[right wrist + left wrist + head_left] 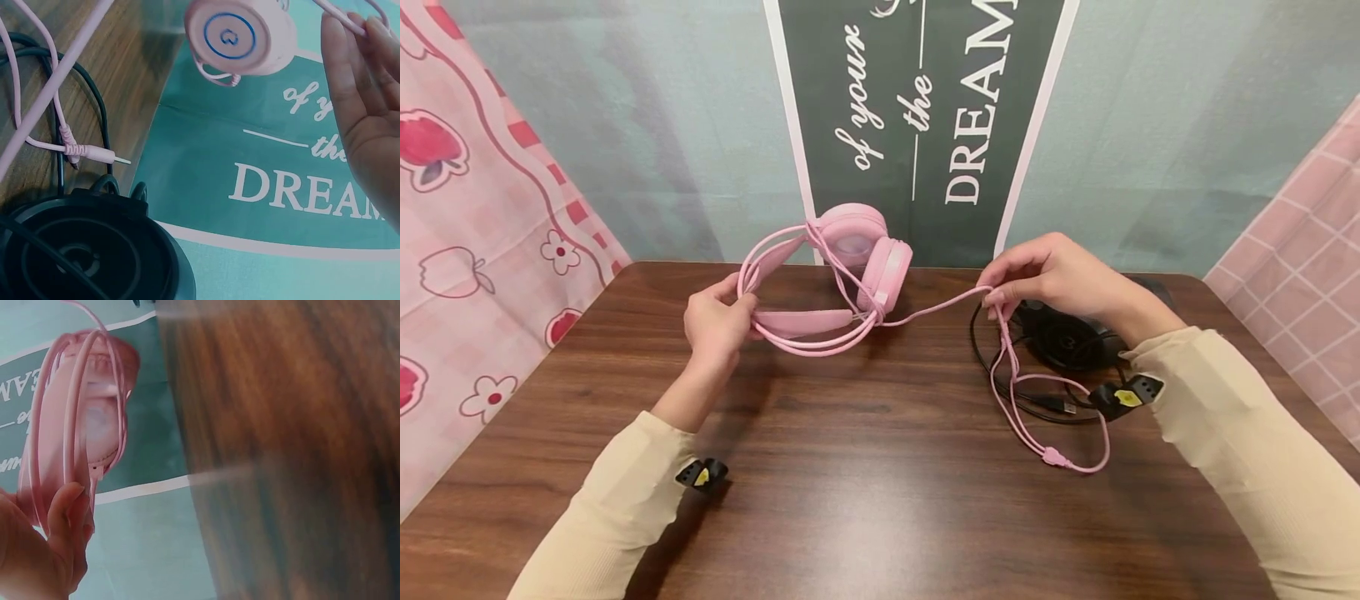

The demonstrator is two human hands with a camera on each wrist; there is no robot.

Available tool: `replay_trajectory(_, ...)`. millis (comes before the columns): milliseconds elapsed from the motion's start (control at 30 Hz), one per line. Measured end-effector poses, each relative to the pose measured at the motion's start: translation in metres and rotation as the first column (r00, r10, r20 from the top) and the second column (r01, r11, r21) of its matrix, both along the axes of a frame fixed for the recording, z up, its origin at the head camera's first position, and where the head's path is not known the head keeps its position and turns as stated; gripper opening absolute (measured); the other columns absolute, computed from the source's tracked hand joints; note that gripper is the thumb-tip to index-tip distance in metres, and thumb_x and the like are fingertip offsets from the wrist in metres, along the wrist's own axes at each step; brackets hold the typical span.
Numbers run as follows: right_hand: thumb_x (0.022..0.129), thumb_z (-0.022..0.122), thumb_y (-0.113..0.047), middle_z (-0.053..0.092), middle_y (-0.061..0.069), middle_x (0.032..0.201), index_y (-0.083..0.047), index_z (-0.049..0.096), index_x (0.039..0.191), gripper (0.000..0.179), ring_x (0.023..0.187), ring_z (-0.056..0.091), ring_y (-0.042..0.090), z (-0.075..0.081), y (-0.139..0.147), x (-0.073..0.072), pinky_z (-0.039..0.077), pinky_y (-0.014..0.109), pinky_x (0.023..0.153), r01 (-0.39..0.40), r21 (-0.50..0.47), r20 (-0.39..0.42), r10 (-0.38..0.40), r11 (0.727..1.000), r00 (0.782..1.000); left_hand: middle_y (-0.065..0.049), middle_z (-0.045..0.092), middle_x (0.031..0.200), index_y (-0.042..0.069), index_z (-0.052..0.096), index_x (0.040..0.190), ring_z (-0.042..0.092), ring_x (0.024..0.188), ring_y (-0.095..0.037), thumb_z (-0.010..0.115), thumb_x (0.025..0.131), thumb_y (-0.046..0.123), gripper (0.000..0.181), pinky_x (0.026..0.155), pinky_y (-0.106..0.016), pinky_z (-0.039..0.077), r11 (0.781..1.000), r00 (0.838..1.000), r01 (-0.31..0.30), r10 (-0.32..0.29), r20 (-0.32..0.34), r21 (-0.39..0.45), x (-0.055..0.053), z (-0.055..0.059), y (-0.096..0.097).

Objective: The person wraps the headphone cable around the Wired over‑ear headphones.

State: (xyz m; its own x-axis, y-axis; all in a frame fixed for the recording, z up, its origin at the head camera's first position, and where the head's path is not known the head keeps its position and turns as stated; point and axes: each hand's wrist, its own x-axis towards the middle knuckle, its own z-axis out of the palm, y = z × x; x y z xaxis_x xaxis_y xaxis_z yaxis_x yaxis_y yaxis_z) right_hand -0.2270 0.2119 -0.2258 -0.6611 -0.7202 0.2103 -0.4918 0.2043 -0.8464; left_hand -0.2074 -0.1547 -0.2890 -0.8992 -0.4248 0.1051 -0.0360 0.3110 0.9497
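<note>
My left hand point(721, 321) grips the pink headphones point(802, 322) by the headband and holds them up over the table. Both ear cups point away to the upper right. Pink cable runs along the headband, and from the lower ear cup it stretches across to my right hand point(1060, 275). There my thumb and fingers pinch the pink cable point(940, 307); the rest hangs down in loops with a small pink splitter point(1055, 457). In the right wrist view a pink audio plug point(100, 154) dangles beside black cable. The left wrist view shows my thumb point(65, 500) pressed against the headband.
Black headphones point(1067, 337) lie under my right forearm, partly hidden by it, with a black cable and USB plug point(1056, 405). The brown wooden table point(820, 483) ends at a backdrop with a dark lettered banner point(917, 133). Patterned pink cloths hang at both sides.
</note>
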Motion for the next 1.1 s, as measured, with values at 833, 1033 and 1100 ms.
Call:
replay_trajectory(833, 0.082, 0.061, 0.008, 0.064, 0.020, 0.071, 0.006, 0.066, 0.089, 0.009, 0.061, 0.064, 0.022, 0.004, -0.004, -0.003, 0.056, 0.036, 0.057, 0.108, -0.066, 0.014, -0.107, 0.992, 0.994, -0.011, 0.066, 0.067, 0.011, 0.067, 0.112, 0.056, 0.065, -0.025, 0.054, 0.075, 0.011, 0.040, 0.058, -0.036, 0.039, 0.853, 0.995, 0.021, -0.070, -0.075, -0.522, 0.007, 0.018, 0.004)
replay_trajectory(1033, 0.082, 0.061, 0.007, 0.064, 0.021, 0.071, 0.009, 0.064, 0.089, 0.008, 0.059, 0.064, 0.023, 0.010, -0.018, -0.004, 0.056, 0.037, 0.056, 0.112, -0.053, 0.012, -0.112, 0.992, 0.994, -0.013, 0.068, 0.074, 0.010, 0.067, 0.112, 0.059, 0.072, -0.028, 0.054, 0.075, 0.011, 0.039, 0.062, -0.042, 0.041, 0.839, 0.992, 0.054, -0.109, -0.070, -0.542, 0.008, 0.021, 0.008)
replay_trajectory(1100, 0.082, 0.061, 0.007, 0.064, 0.021, 0.071, 0.011, 0.063, 0.089, 0.008, 0.059, 0.064, 0.023, 0.012, -0.022, -0.006, 0.056, 0.038, 0.056, 0.117, -0.046, 0.014, -0.117, 0.992, 0.993, -0.012, 0.067, 0.069, 0.010, 0.067, 0.112, 0.059, 0.069, -0.027, 0.054, 0.076, 0.011, 0.038, 0.060, -0.040, 0.040, 0.834, 0.990, 0.060, -0.119, -0.073, -0.548, 0.008, 0.021, 0.009)
